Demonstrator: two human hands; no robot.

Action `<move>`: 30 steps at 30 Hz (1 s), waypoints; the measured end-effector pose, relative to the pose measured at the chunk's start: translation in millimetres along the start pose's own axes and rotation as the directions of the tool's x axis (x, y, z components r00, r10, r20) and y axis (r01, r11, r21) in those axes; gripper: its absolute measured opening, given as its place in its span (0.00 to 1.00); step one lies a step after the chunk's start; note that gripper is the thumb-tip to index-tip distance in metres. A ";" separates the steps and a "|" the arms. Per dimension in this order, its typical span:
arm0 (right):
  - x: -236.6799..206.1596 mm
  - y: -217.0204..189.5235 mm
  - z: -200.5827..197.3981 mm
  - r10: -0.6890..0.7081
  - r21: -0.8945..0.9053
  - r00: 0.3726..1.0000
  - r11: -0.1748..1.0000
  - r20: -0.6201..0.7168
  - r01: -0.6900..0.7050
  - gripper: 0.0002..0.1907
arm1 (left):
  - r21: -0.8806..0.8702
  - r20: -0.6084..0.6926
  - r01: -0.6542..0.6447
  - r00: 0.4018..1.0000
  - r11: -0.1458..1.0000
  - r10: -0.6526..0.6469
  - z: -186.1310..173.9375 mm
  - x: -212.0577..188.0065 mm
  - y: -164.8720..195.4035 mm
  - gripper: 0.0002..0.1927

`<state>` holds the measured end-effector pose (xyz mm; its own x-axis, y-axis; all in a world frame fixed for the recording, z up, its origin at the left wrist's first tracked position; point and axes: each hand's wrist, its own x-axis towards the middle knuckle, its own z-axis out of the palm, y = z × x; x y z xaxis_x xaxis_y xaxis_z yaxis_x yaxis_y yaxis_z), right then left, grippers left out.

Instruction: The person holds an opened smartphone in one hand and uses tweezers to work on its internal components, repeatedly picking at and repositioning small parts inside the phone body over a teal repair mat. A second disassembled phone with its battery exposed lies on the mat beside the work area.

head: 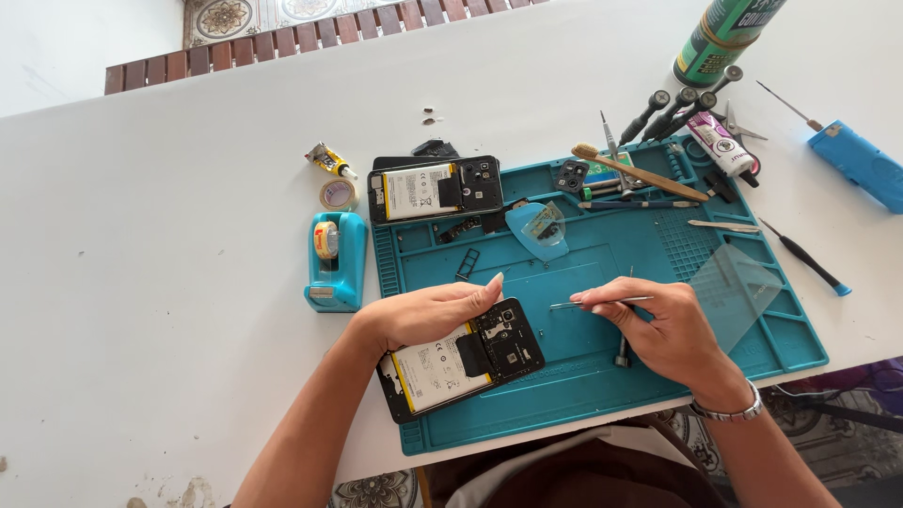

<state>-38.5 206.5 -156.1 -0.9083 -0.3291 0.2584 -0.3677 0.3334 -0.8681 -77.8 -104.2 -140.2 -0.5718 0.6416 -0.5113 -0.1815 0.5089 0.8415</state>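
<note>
Two bare hands work over a teal repair mat (602, 376) on a white table (141, 376). Left hand (428, 315) lies flat, pressing an opened phone (461, 359) at the mat's near-left corner and covering its upper edge. Right hand (658, 325) pinches tweezers (602, 302) and grips a screwdriver (623, 350), mostly hidden in the fist. A second opened phone (435, 189) rests on the mat's far-left edge; a tape dispenser (336, 259) stands left of the mat. A green can (726, 38) beyond is cropped.

The left hand (428, 313) is laid flat, palm down, with fingers (489, 285) extended together, while the right hand (658, 329) is curled, its fingers pinched closed, a metal band worn at the wrist.
</note>
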 end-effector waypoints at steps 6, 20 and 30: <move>-0.1 2.2 0.9 0.014 -0.029 1.000 0.999 -0.008 -0.014 0.06 | 0.004 0.008 -0.064 0.998 0.998 0.064 -0.1 0.5 -1.0 0.42; -1.6 -24.4 8.1 -0.299 0.001 0.945 0.954 -0.131 0.301 0.07 | -0.061 0.025 -0.071 0.997 0.996 0.072 -0.7 -3.6 5.7 0.38; 8.3 -42.9 31.1 -0.437 -0.140 0.897 0.894 -0.073 0.425 0.10 | -0.115 0.046 -0.077 0.996 0.990 0.083 -0.4 -2.4 3.4 0.36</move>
<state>-24.0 162.0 -129.9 -0.6681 -0.3767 0.6417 -0.7426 0.2819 -0.6075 -77.4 -104.3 -136.0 -0.5476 0.7070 -0.4475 -0.2277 0.3887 0.8928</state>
